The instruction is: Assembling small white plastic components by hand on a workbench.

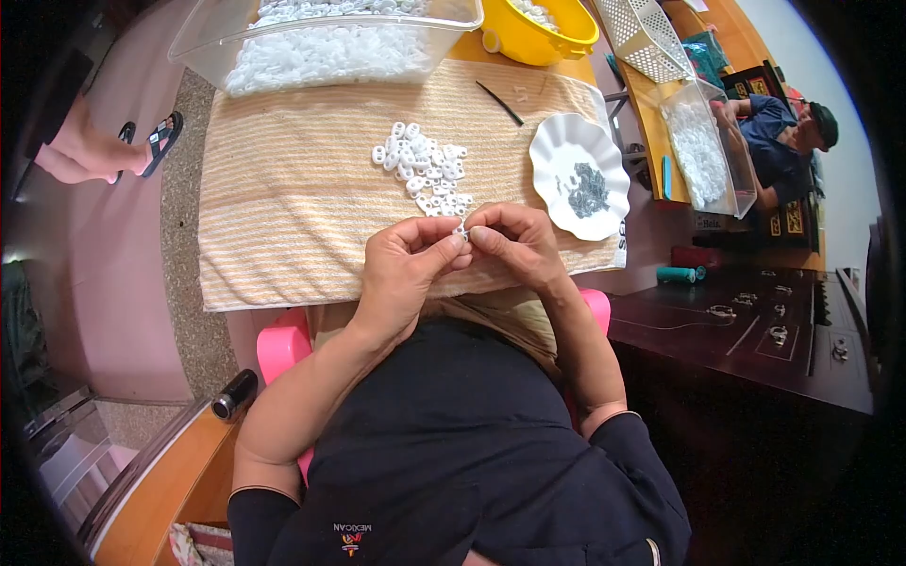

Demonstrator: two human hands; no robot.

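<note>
My left hand [401,269] and my right hand [526,247] meet above the near part of the table, fingertips pinched together. Between them is a small white plastic piece [461,228], mostly covered by the fingers; which hand bears it more is hard to tell. Just beyond the fingertips lies a loose pile of small white plastic pieces with holes [425,162]. To the right of my hands, a white scalloped plate [555,151] holds a heap of tiny grey pieces [588,191]. A thin black stick [500,104] rests on the striped towel [283,189] behind the plate.
A clear bin [326,94] full of white pieces and a yellow basin [538,47] stand at the far side. At right, another person [774,132] sits by a second clear bin [746,189]. Someone's leg [80,141] shows at left. Pink chair arms [283,341] flank me.
</note>
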